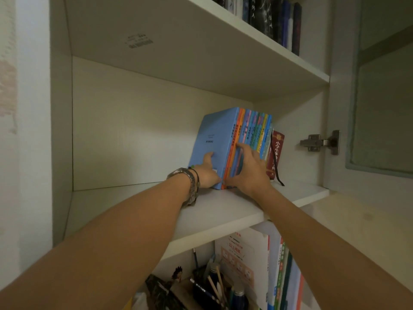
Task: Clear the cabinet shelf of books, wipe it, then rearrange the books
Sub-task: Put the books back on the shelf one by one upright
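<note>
Right in the middle of the frame stands the row of books (243,144), a tight upright block of blue, orange and green spines leaning slightly to the right, sitting toward the right end of the middle shelf (138,206). The left hand (207,172) is flat against the pale blue cover of the leftmost book, fingers fairly straight and pressing on the lower part of that cover, thumb pointing up; a metal watch (188,186) and a dark band sit on that wrist. The right hand (248,168) comes in from the lower right, fingers laid up along the spines, fingertips near the orange one, thumb low by the foot of the block; whether it grips or only pushes, I cannot tell. Just to the right of the row a dark red book (276,153) stands upright, touching the block, with a dark ribbon hanging over the shelf edge. To the left the shelf board lies bare and white. Top of the frame, dark books (274,21) line the upper shelf. Bottom centre, a pen holder (212,291) and tall books (277,276) fill the lower shelf. At right, a metal hinge (319,142) holds the open cabinet door (380,86).
</note>
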`<state>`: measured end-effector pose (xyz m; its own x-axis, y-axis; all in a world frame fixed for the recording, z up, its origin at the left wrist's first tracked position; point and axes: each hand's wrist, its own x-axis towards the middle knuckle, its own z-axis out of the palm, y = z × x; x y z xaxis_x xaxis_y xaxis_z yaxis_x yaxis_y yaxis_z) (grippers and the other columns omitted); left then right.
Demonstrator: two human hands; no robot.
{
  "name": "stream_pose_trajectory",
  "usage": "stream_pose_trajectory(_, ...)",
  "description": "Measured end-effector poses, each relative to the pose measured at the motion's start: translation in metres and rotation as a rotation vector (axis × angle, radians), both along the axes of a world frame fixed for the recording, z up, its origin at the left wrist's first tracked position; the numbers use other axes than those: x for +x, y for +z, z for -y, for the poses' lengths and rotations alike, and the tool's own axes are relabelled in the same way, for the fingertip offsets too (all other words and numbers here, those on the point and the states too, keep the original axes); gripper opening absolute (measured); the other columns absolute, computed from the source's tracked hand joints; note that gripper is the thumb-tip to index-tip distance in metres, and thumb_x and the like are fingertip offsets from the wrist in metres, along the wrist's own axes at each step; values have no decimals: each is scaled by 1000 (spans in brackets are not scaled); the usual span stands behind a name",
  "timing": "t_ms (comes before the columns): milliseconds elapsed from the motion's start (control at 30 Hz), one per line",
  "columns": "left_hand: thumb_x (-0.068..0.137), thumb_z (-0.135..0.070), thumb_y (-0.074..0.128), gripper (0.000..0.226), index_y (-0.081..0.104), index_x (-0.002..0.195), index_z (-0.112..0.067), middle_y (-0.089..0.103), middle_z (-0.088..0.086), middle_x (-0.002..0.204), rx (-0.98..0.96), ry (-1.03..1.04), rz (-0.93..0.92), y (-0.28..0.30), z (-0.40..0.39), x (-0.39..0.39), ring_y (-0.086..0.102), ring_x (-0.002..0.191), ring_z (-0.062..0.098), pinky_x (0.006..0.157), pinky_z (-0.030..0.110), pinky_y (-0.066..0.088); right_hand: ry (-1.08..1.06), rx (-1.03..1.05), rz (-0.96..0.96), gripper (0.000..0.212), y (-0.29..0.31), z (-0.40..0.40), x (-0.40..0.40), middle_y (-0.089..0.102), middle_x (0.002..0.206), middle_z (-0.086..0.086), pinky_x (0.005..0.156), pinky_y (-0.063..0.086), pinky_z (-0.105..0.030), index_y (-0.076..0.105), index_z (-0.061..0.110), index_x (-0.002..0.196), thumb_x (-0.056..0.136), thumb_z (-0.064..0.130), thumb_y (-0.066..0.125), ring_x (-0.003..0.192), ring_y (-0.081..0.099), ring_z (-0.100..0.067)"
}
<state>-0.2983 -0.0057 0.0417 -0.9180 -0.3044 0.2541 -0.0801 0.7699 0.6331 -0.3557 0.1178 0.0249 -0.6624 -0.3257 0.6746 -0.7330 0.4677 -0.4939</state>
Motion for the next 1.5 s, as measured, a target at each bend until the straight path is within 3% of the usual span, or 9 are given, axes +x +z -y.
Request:
stream_pose_trajectory(267, 96, -11, 51, 79, -7, 150, -16, 50, 20, 125, -192, 49, 34, 3, -4, 4, 51, 113, 33, 98, 36, 38, -166, 197, -1, 57, 1, -27, 35, 47, 132, -13, 95, 45, -42, 44, 15, 132, 83, 24, 73, 122, 44, -31)
stream_pose_trajectory(400, 93, -10, 54, 78, 0, 150, -14, 44, 24, 136, -247, 67, 47, 3, -11, 11, 49, 120, 38, 99, 42, 40, -257, 318, -61, 53, 5, -51, 60, 46, 134, -10, 93, 42, -40, 43, 17, 135, 88, 27, 66, 125, 42, -29)
stream_pose_trajectory(500, 93, -22, 57, 80, 2, 151, -16, 41, 18, 142, -360, 35, 138, 0, -18, 24, 48, 124, 35, 103, 41, 41, -302, 356, -76, 50, 5, -73, 80, 50, 128, -10, 90, 44, -40, 45, 16, 134, 88, 26, 63, 119, 45, -29)
stream_pose_trajectory(600, 93, -31, 55, 69, 18, 148, -11, 40, 14, 144, -450, 1, 185, 1, -25, 44, 46, 125, 31, 104, 39, 41, -327, 379, -82, 46, 1, -94, 101, 53, 123, -11, 89, 47, -42, 47, 15, 130, 89, 27, 63, 115, 48, -30)
stream_pose_trajectory(800, 93, -34, 51, 43, 50, 126, -7, 55, 9, 114, -624, -46, 98, 0, -51, 82, 54, 102, 24, 82, 32, 44, -388, 386, -63, 45, -10, -131, 138, 53, 125, -11, 87, 46, -40, 47, 14, 130, 90, 28, 61, 117, 49, -30)
stream_pose_trajectory(967, 94, -37, 47, 39, 53, 128, -19, 57, 5, 125, -761, -83, -90, -10, -81, 126, 55, 109, 23, 78, 29, 44, -423, 339, -39, 49, -21, -161, 170, 54, 124, -8, 87, 44, -38, 48, 16, 131, 88, 34, 62, 115, 51, -29)
stream_pose_trajectory(1067, 95, -38, 46, 37, 54, 127, -22, 58, 3, 122, -734, -178, -250, -27, -100, 150, 56, 105, 20, 72, 28, 39, -438, 264, -39, 44, -36, -182, 190, 56, 124, -7, 86, 45, -37, 50, 17, 129, 89, 30, 63, 113, 52, -28)
stream_pose_trajectory(1233, 95, -40, 46, 33, 59, 119, -22, 61, -3, 115, -569, -353, -389, -76, -133, 177, 56, 101, 15, 79, 28, 42, -485, 190, -43, 41, -83, -220, 230, 58, 123, 2, 87, 48, -38, 51, 23, 127, 89, 35, 63, 112, 55, -20)
stream_pose_trajectory(1500, 95, -41, 48, 32, 55, 123, -27, 60, -6, 118, -373, -561, -238, -176, -190, 192, 55, 104, 12, 86, 27, 42, -595, 147, 92, 41, -181, -278, 289, 57, 124, 5, 88, 49, -38, 50, 24, 128, 91, 34, 61, 113, 52, -15)
